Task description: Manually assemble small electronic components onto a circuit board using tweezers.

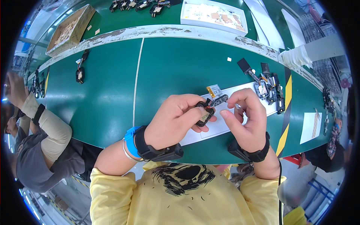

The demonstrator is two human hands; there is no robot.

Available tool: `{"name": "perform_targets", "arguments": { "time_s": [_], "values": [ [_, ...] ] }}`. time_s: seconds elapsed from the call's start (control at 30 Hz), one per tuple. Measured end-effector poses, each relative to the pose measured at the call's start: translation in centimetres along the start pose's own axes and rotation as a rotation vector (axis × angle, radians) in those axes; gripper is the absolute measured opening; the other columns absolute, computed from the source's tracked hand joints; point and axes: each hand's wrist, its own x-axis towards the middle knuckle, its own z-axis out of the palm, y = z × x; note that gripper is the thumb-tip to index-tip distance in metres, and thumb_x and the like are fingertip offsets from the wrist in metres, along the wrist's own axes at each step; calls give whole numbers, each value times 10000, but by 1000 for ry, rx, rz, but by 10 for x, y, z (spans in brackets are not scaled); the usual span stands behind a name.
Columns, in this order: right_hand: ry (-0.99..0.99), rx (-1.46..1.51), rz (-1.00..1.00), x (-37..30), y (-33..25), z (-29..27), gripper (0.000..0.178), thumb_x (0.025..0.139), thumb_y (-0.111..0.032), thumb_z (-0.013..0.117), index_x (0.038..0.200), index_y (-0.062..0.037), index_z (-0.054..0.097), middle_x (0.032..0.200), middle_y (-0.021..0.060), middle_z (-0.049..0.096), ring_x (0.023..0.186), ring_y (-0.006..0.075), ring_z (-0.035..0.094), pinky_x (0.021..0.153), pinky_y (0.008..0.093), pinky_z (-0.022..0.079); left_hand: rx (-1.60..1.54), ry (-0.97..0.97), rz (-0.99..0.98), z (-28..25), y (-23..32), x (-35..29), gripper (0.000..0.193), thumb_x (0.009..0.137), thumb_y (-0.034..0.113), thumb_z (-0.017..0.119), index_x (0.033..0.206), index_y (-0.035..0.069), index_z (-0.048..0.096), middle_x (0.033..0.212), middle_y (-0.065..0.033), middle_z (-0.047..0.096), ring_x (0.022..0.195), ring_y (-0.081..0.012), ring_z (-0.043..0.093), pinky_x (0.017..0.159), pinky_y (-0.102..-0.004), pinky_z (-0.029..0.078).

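My left hand (174, 120) is closed around a small black device housing (204, 116), pinched between thumb and fingers. A beige square patch lies inside the housing. From its upper end a narrow dark circuit board (218, 100) sticks out toward the right. Just beyond that board is a small silver battery (214, 90) with an orange-yellow edge. My right hand (248, 118) hovers beside the board, thumb and index finger apart, with no object visible between their tips. Its other fingers are curled and partly hidden.
Under my hands lies a white board (202, 135) on the green table (101, 93). Several similar black assemblies (269, 90) sit at its right end; another assembly (80, 73) lies far left. Beyond the ledge stand a cardboard box (71, 28) and white tray (213, 20). A co-worker (45, 146) sits left.
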Motion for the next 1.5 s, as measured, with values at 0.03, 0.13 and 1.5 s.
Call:
{"name": "perform_targets", "arguments": {
  "time_s": [0.03,0.13,1.5],
  "values": [
    [-11,-14,4,1,1,-1,177,731,-23,650,851,-23,521,754,6,509,525,25,388,458,175,306,6,-9,3,-1,1,1,221,875,71,445,1006,-51,575,874,-71,622,744,-95,590,651,-227,520],
    [-22,-48,-16,6,1,-2,143,737,-22,638,842,-20,541,755,15,519,523,37,394,470,178,316,27,-9,-8,-6,0,4,247,872,84,433,1014,-55,580,919,-108,634,774,-130,610,658,-238,527],
    [14,-93,-78,4,6,-8,194,750,-159,668,813,5,586,615,70,512,522,141,478,481,259,381,13,-55,77,15,-6,17,281,940,139,414,1183,8,472,1051,-82,583,922,-151,586,801,-272,488]
  ]
}}
